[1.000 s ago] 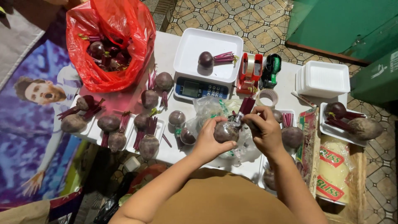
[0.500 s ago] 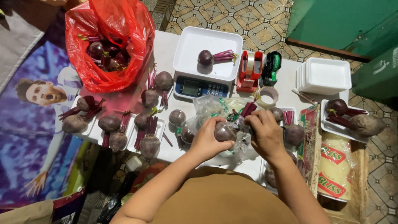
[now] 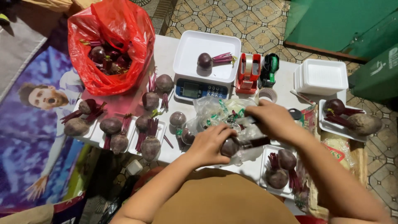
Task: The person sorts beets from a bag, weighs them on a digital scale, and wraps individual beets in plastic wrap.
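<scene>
- Left hand [image 3: 208,145]: fingers curled closed around a beet [image 3: 229,147], which sits at the hand's 3 o'clock edge, over the near part of the table [image 3: 166,54].
- Right hand [image 3: 271,121]: fingers bent, closed on a slim dark object at its 9 o'clock side; motion blur prevents telling what it is. The hand lies at 2 o'clock from the beet.
- Clear bag [image 3: 215,114]: crumpled, with green marks, directly under and between both hands; it touches the beet.
- Scale [image 3: 206,66]: at 12 o'clock from the hands; one beet with red stems lies on its white pan.
- Tape dispenser [image 3: 248,72]: red, just beside the scale at its 3 o'clock; a black-and-green item stands next to it.
- Tape roll [image 3: 267,95]: at 12 o'clock from the right hand, near it.
- Tray stack [image 3: 321,77]: white, at 2 o'clock from the right hand, well apart.
- Filled tray [image 3: 277,171]: at 5 o'clock from the beet, holding two beets with stems.
- Red bag [image 3: 110,45]: at 10 o'clock, open, holding beets.
- Loose beets on white trays: at 9 o'clock from the left hand, along the table's left part.
</scene>
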